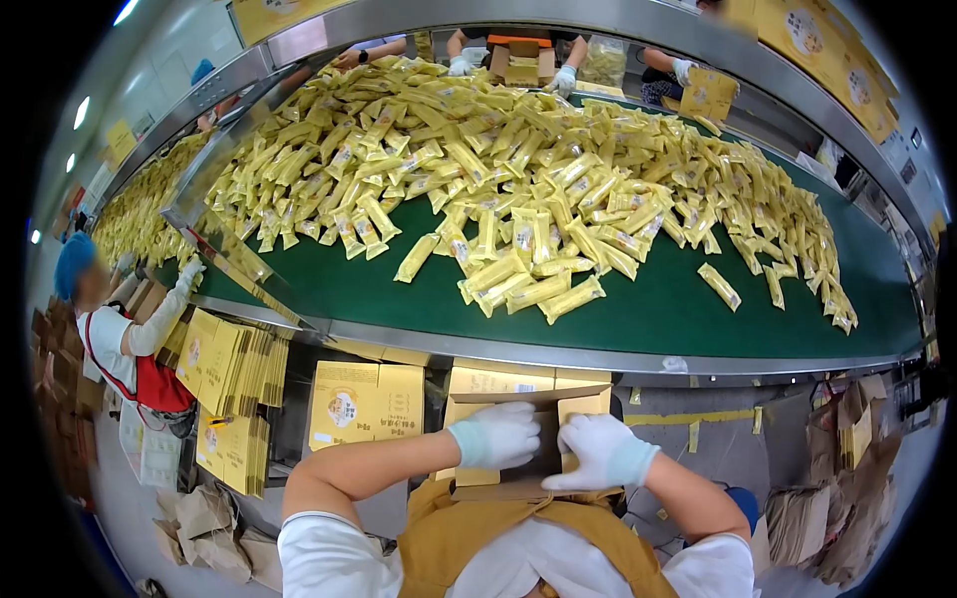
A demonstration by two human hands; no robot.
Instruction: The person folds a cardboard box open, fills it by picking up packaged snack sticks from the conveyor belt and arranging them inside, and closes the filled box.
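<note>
An open cardboard box [543, 397] stands right in front of me, below the near edge of the conveyor belt, its brown inside facing up. My left hand [495, 436], in a white glove, is at the box's left side, fingers bent over into the opening. On the opposite side, my right hand [600, 450], gloved too, closes around the yellow right flap [584, 404]. Part of the fingers of both hands is hidden against the cardboard. Beyond the box, a big heap of yellow-wrapped snack packets [538, 219] covers much of the green belt [349, 294].
A yellow carton [367, 404] stands left of my box. Stacked flat cartons [234, 369] are farther left, beside a co-worker [140, 339] in a blue cap. Other gloved workers stand across the belt, one at an open carton [521, 65]. Brown cardboard [797, 523] lies at the right.
</note>
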